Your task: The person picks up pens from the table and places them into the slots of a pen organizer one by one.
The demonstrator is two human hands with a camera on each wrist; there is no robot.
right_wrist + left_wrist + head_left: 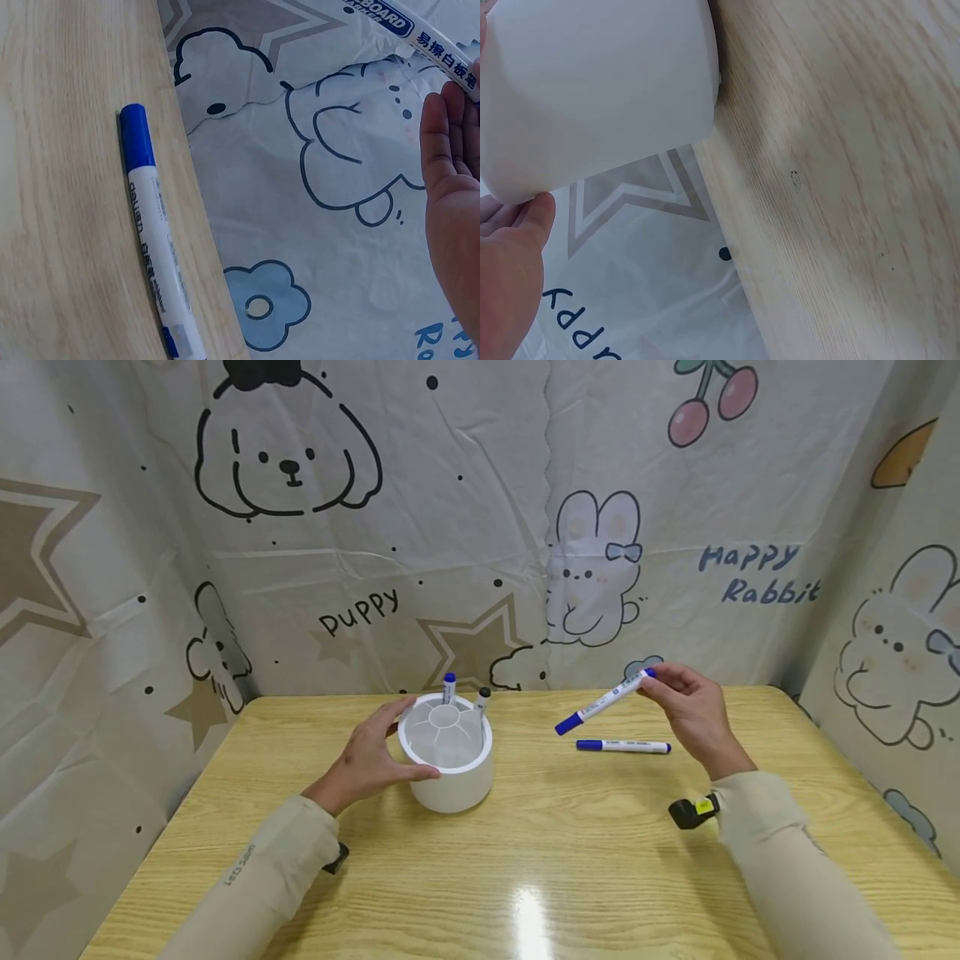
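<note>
A round white pen holder [452,789] with clear dividers stands on the table. My left hand [372,752] grips its rim from the left, thumb at the near side and fingers at the far side. Inside it stand a blue-capped marker [449,688] and a black-capped marker [482,700]. To the right, my right hand [688,714] pinches a blue whiteboard marker [606,702] by its end, the blue cap pointing down and left above the table. Below it a second blue whiteboard marker [630,747] lies flat, its label and cap plain in the right wrist view.
The wood-grain table [450,885] is bordered at the back and sides by a printed curtain [465,527] with cartoon animals and stars. Small black wrist cameras sit at both cuffs, the right camera [692,812] showing a yellow label.
</note>
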